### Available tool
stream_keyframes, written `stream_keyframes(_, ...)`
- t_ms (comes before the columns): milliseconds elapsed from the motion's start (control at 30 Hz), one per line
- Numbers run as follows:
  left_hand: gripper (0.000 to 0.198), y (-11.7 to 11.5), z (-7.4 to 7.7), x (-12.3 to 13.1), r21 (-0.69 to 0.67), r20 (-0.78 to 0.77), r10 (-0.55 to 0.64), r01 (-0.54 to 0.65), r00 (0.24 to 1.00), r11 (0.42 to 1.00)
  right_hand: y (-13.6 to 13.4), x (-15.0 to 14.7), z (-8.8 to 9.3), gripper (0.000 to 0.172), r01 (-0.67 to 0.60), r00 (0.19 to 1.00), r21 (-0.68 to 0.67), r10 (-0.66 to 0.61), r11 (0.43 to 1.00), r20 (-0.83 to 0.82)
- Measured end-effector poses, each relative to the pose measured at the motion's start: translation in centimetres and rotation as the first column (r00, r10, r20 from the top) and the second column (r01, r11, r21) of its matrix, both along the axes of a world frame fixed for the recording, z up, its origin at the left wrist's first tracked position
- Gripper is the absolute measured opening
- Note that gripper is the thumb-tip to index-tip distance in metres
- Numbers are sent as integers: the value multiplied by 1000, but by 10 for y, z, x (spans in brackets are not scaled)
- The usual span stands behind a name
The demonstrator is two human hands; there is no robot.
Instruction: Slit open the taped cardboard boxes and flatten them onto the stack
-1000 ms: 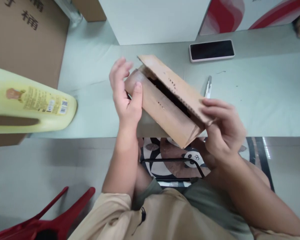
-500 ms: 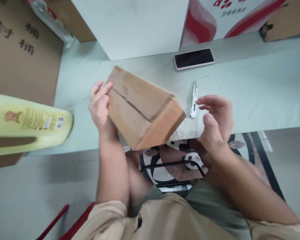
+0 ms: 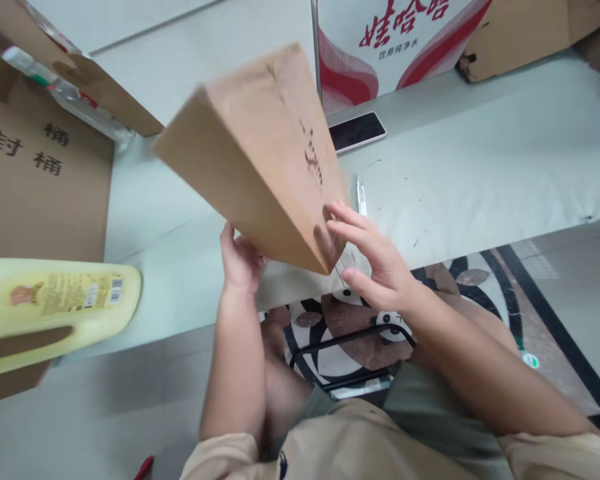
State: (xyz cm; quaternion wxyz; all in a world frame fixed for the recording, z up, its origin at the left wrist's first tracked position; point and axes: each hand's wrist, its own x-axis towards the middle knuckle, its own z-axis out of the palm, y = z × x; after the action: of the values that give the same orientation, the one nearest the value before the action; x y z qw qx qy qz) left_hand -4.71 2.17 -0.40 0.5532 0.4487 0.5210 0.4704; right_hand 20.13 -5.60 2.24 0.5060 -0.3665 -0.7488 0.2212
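Observation:
A brown cardboard box (image 3: 275, 153) is tilted up above the table, with dark marks on one face. My left hand (image 3: 241, 261) grips its underside from the left, the fingers partly hidden behind it. My right hand (image 3: 373, 257) is at the box's lower right corner, fingers apart, fingertips at or very near the cardboard. Just beyond those fingers lies a white utility knife (image 3: 361, 197), its lower part hidden by my right hand. A phone (image 3: 359, 132) with a dark screen lies behind the box, which covers its left end.
A large yellow jug (image 3: 85, 300) lies at the left. Behind it are a large carton (image 3: 45, 193) and a clear plastic bottle (image 3: 73, 97). A red and white carton (image 3: 380, 53) stands at the back, beside an opened brown carton (image 3: 520, 37). The table's front edge crosses below my hands.
The box has been raised and turned, showing other faces. My left hand has moved under it, and my right hand has come left to its corner. The camera view has shifted.

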Motion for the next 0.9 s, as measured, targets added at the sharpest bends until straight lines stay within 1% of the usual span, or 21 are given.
stream_keyframes(67, 75, -1, 3, 5, -109, 53, -13, 18, 999, 994, 1, 4, -1, 51, -3, 1000, -14, 3, 1000, 12)
stream_keyframes(133, 73, -3, 6, 8, -187, 49, -38, 46, 998, 981, 2, 6, -3, 49, -25, 1000, -13, 25, 1000, 14)
stream_keyframes(233, 52, -6, 10, 7, -276, 6, -35, 36, 999, 961, 2, 6, -6, 47, -27, 1000, 12, 27, 1000, 0)
stream_keyframes(300, 39, -9, 14, 6, -316, 9, -66, 65, 998, 947, 1, 6, -5, 45, -19, 1000, 20, 19, 1000, 15)
stream_keyframes(367, 32, -12, 19, 4, -361, 34, -174, 175, 984, 916, -1, 5, -1, 40, 6, 998, 17, -7, 1000, 55)
stream_keyframes(433, 31, -15, 22, 4, -415, 31, -311, 296, 950, 860, -2, 4, 3, 35, 43, 996, 23, -45, 999, 80)
stream_keyframes(467, 30, -16, 23, 4, -443, -6, -382, 340, 924, 830, -3, 4, 5, 34, 53, 996, 31, -55, 998, 75)
stream_keyframes(500, 29, -16, 23, 4, -460, -78, -430, 350, 900, 816, -3, 3, 6, 34, 52, 997, 45, -54, 998, 59)
stream_keyframes(533, 29, -15, 21, 3, -447, -188, -428, 311, 884, 839, -3, 3, 7, 36, 43, 998, 66, -46, 997, 35)
stream_keyframes(567, 30, -14, 19, 3, -385, -316, -356, 225, 879, 895, -2, 2, 7, 39, 38, 999, 92, -39, 995, 10)
stream_keyframes(600, 30, -12, 16, 2, -256, -424, -208, 103, 882, 961, -1, 1, 6, 41, 42, 999, 115, -41, 993, -8)
stream_keyframes(633, 30, -10, 13, 0, -76, -465, -12, -26, 885, 997, 0, 0, 5, 43, 57, 998, 130, -56, 990, -17)
stream_keyframes(667, 30, -7, 10, -1, 122, -423, 176, -136, 889, 983, 1, -2, 3, 45, 69, 998, 133, -68, 989, -12)
stream_keyframes(700, 35, -6, 8, -3, 294, -326, 294, -200, 898, 935, 1, -4, 1, 46, 69, 998, 130, -70, 989, 2)
stream_keyframes(733, 43, -4, 6, -4, 427, -218, 331, -215, 918, 878, 2, -6, -1, 47, 52, 998, 128, -55, 990, 19)
stream_keyframes(767, 49, -4, 6, -4, 527, -135, 302, -190, 944, 829, 2, -7, -3, 49, 25, 999, 131, -30, 991, 37)
stream_keyframes(800, 52, -5, 7, -4, 601, -98, 241, -136, 966, 788, 3, -9, -5, 51, 1, 999, 135, -8, 991, 52)
stream_keyframes(833, 51, -6, 8, -3, 654, -107, 175, -63, 979, 754, 3, -11, -6, 53, -11, 998, 139, 2, 990, 62)
stream_keyframes(867, 49, -9, 10, -1, 686, -149, 119, 16, 982, 727, 3, -12, -7, 55, -6, 998, 140, -4, 990, 69)
stream_keyframes(900, 47, -11, 12, 1, 694, -204, 78, 88, 976, 715, 3, -13, -8, 57, 14, 997, 136, -24, 991, 74)
